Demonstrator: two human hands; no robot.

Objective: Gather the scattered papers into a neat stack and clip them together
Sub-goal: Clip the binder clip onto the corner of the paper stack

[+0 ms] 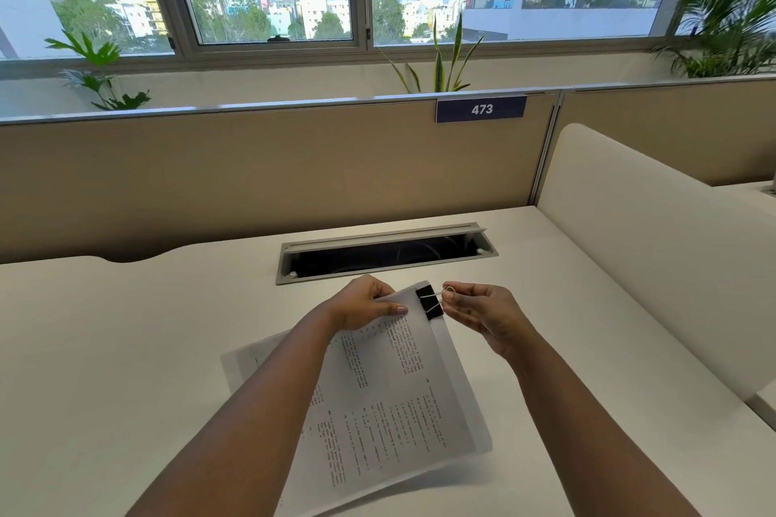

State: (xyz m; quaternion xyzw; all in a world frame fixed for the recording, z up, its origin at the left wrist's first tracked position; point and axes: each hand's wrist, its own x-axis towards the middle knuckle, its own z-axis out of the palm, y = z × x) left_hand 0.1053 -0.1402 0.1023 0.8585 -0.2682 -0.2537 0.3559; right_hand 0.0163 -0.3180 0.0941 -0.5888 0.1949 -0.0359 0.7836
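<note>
Near the frame's centre, above the surface (126,348), the left hand (365,304) pinches the papers (390,382) while the right hand (474,313) pinches the clip (430,302) handle on their corner. Clipping looks nearly done; next, probably folding the handles flat.

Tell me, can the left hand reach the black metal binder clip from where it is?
Probably yes. The left hand grips the white printed paper stack right beside the black metal binder clip, with nothing between them, though the right hand already pinches its wire handles.
</note>
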